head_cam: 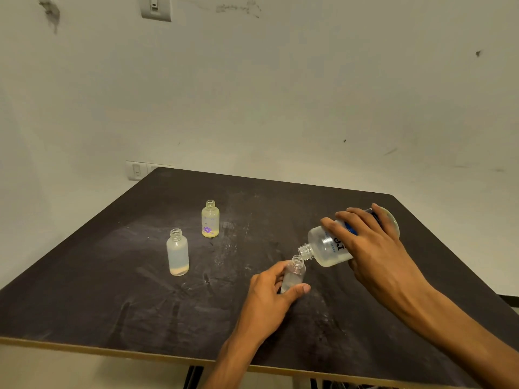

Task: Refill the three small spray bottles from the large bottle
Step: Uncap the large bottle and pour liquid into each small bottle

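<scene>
Large bottle (328, 248), label half hidden by gripping right hand (373, 248), tilts onto small bottle (293, 275) in left hand's (269, 293) clasp.

Dim, greenish cast; soft shadows, wide-angle edge warp.

On the table (140, 290), two uncapped small bottles stand left of the gripped pair: one (177, 252) nearer, the other (210, 219) farther behind it.
</scene>
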